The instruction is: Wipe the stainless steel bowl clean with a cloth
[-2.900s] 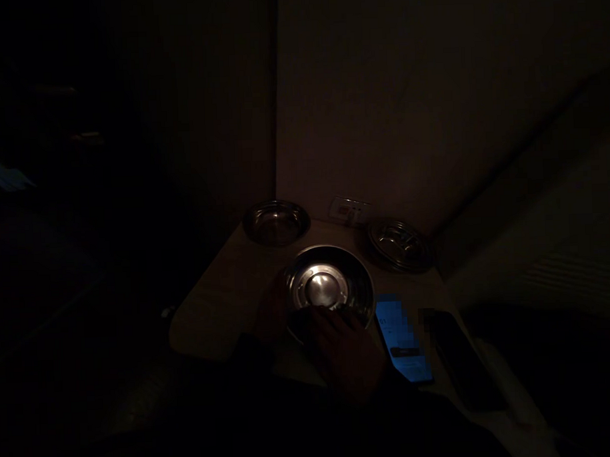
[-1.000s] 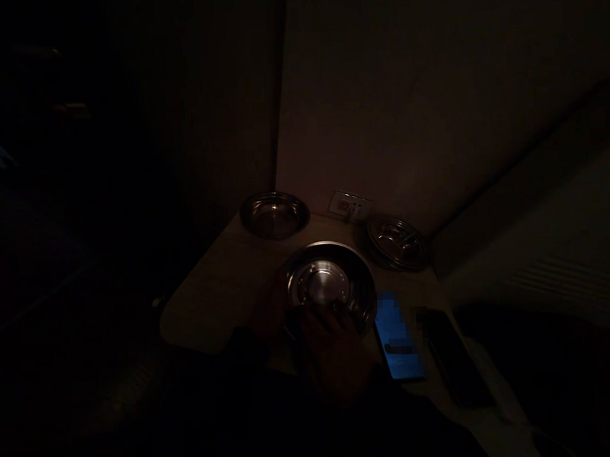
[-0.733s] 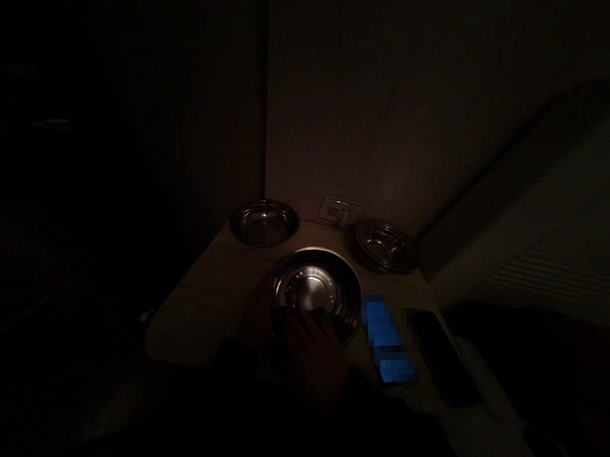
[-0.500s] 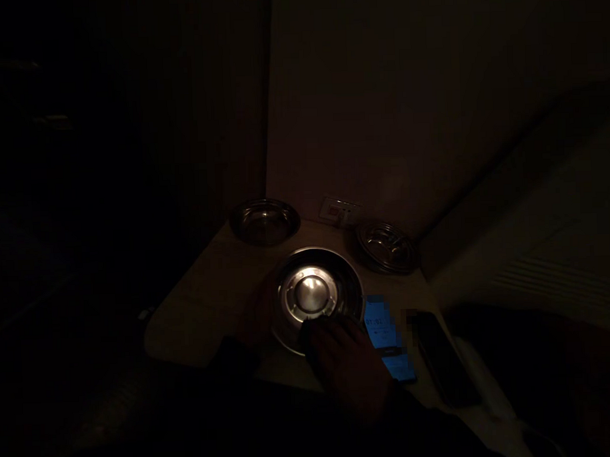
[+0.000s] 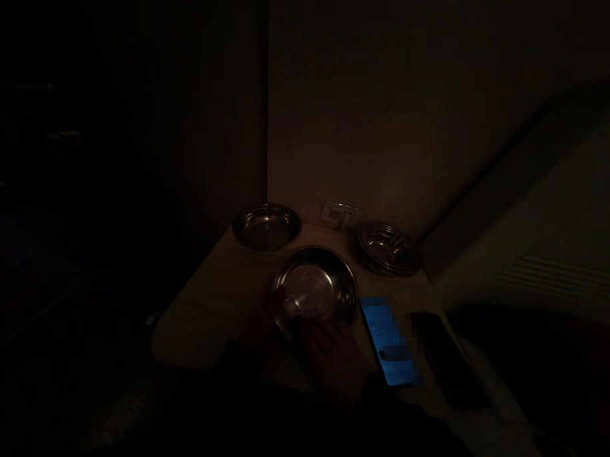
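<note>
A round, shiny steel bowl [image 5: 314, 285] stands on the small table in very dim light. My left hand [image 5: 265, 316] is at its left rim, with the fingertips over the edge and the rest lost in shadow. At the near rim, my right hand [image 5: 334, 354] reaches into the bowl with its fingers close together. Something dark lies under those fingers, too dim to name. A phone with a lit blue screen [image 5: 389, 342] lies just right of the bowl.
A steel dish [image 5: 267, 226] sits at the table's back left corner. Several stacked steel plates [image 5: 388, 249] stand at the back right, below a wall socket [image 5: 342, 214]. A dark, phone-like slab [image 5: 450, 360] lies near the right edge of the pale table [image 5: 202, 295].
My right hand has shifted slightly left and down along the bowl's near side. The bright glare in the bowl has dimmed, and more of the lit phone shows.
</note>
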The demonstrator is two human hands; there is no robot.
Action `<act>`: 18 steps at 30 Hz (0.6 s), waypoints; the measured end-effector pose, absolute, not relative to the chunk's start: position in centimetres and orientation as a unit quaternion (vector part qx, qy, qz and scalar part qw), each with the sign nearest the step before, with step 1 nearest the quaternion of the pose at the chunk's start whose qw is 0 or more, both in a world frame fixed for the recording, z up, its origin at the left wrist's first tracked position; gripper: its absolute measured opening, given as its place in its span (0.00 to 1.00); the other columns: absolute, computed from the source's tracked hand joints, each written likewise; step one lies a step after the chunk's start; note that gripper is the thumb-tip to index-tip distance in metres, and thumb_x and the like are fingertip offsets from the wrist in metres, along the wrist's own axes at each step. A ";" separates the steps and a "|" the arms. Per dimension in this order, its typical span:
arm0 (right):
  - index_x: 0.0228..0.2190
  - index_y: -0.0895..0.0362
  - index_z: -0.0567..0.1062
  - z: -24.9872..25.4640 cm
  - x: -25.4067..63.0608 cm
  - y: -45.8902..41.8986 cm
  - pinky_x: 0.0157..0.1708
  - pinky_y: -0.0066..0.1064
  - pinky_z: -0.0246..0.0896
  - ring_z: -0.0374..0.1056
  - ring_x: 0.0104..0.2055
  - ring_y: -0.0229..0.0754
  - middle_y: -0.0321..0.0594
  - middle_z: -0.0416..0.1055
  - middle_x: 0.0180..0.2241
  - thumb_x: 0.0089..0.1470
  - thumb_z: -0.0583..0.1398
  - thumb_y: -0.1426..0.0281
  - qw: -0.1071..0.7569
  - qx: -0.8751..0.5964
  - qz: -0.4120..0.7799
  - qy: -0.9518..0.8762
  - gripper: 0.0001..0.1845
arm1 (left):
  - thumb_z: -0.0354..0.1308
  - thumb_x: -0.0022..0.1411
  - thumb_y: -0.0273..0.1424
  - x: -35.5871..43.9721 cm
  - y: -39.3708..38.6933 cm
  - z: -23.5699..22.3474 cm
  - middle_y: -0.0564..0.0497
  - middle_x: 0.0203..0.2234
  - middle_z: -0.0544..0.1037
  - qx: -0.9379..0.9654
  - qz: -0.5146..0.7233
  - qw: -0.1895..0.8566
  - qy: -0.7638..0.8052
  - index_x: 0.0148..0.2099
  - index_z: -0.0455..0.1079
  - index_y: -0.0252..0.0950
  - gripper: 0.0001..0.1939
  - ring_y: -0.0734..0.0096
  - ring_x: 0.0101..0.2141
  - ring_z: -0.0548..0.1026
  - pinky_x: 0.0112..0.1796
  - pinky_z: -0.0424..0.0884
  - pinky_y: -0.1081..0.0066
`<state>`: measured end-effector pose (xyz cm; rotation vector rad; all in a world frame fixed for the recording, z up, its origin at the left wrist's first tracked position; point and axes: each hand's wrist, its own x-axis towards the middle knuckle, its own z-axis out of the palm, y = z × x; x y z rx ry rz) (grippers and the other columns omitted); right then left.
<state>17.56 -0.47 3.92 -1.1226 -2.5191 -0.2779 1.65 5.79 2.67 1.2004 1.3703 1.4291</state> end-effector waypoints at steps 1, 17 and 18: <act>0.49 0.60 0.69 3.8 16.9 -0.5 0.44 0.40 0.59 0.66 0.47 0.46 0.46 0.72 0.47 0.58 0.53 0.76 0.192 -0.408 -0.091 -0.888 0.17 | 0.51 0.62 0.38 1.7 5.7 2.9 0.44 0.50 0.70 0.478 0.564 0.394 0.546 0.52 0.65 0.34 0.19 0.61 0.47 0.70 0.47 0.67 0.55; 0.52 0.57 0.67 2.6 14.2 -0.3 0.47 0.40 0.56 0.62 0.53 0.46 0.42 0.66 0.54 0.60 0.52 0.73 0.210 -0.429 -0.053 -0.877 0.18 | 0.51 0.63 0.37 0.6 5.8 2.6 0.45 0.47 0.71 0.525 0.523 0.333 0.583 0.50 0.67 0.35 0.16 0.67 0.43 0.72 0.44 0.70 0.59; 0.52 0.57 0.67 2.7 15.0 -0.5 0.48 0.40 0.56 0.61 0.54 0.46 0.42 0.66 0.54 0.60 0.53 0.73 0.194 -0.416 -0.055 -0.887 0.18 | 0.50 0.63 0.39 0.5 5.8 2.3 0.46 0.45 0.73 0.526 0.520 0.334 0.585 0.48 0.67 0.35 0.16 0.67 0.42 0.73 0.43 0.70 0.60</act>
